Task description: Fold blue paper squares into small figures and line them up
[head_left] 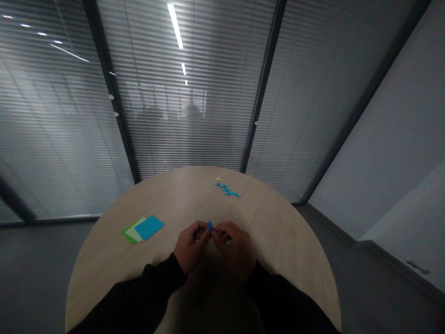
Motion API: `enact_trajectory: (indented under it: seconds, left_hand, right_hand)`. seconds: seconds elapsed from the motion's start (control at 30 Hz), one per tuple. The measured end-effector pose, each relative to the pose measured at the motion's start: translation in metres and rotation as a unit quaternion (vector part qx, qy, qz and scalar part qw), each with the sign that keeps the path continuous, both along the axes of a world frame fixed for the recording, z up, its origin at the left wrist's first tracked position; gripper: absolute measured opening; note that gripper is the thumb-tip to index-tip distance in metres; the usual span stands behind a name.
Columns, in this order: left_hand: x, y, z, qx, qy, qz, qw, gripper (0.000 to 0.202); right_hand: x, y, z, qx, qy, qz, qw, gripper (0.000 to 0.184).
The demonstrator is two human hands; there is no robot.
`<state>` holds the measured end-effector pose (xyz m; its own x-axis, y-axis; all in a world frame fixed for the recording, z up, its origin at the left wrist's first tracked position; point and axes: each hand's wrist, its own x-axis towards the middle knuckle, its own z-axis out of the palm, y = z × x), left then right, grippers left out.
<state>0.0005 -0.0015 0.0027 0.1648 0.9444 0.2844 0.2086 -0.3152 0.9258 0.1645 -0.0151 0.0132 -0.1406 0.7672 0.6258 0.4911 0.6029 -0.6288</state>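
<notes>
Between the fingertips of both hands is a small piece of folded blue paper [210, 225], held upright just above the table. My left hand [193, 243] pinches it from the left, thumb and forefinger closed on it. From the other side my right hand [236, 247] grips it with thumb and forefinger too. The fingers cover part of the paper, so its exact shape is hard to make out. Farther off on the table lie several small blue folded-paper stars [227, 190], with one yellow folded-paper star [219, 179] behind them.
A fanned stack of paper sheets, blue [149, 227] over pale green and bright green [130, 235], lies left of my hands. The round wooden table [278, 232] stands before glass panels with blinds [194, 139]. A white wall [389, 139] rises at the right.
</notes>
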Motion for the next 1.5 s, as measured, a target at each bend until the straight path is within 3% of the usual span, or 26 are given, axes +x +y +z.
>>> enact_trajectory:
  seconds: [0.33,0.53,0.63,0.73,0.83,0.93,1.0,1.17,1.27,1.5]
  left_hand:
    - [0.001,-0.003,0.004,0.016,0.029,-0.012,0.999,0.017]
    - [0.002,-0.004,0.005,0.038,0.040,-0.022,0.998,0.014]
    - [0.001,-0.003,0.007,0.051,0.053,-0.026,0.997,0.015]
    - [-0.002,-0.002,0.011,0.046,0.059,-0.056,0.996,0.018]
    - [-0.004,-0.002,0.013,0.041,0.069,-0.078,0.994,0.020]
    - [-0.005,-0.002,0.013,0.049,0.082,-0.074,0.993,0.018]
    - [-0.005,-0.002,0.011,0.042,0.076,-0.072,0.994,0.016]
    - [-0.003,0.001,0.007,-0.063,0.000,-0.083,0.995,0.027]
    - [-0.004,0.006,0.002,-0.067,-0.042,-0.094,0.992,0.029]
    - [-0.005,0.009,-0.006,-0.106,-0.077,-0.095,0.987,0.037]
  right_hand:
    - [-0.002,0.002,-0.004,0.003,-0.006,-0.009,1.000,0.006]
    - [-0.001,0.001,-0.003,-0.045,0.031,-0.012,0.998,0.003]
    - [0.001,0.002,-0.002,-0.108,0.066,-0.006,0.992,0.004]
    - [0.005,0.007,-0.002,-0.215,0.140,0.040,0.966,0.013]
    - [0.012,0.012,-0.002,-0.318,0.207,0.128,0.916,0.028]
    - [0.018,0.014,0.000,-0.387,0.228,0.168,0.878,0.031]
    - [0.020,0.014,0.002,-0.405,0.229,0.174,0.868,0.030]
    - [0.017,0.011,0.006,-0.356,0.190,0.140,0.904,0.023]
    - [0.012,0.009,0.006,-0.320,0.165,0.121,0.925,0.020]
    - [0.009,0.010,-0.002,-0.284,0.130,0.099,0.945,0.018]
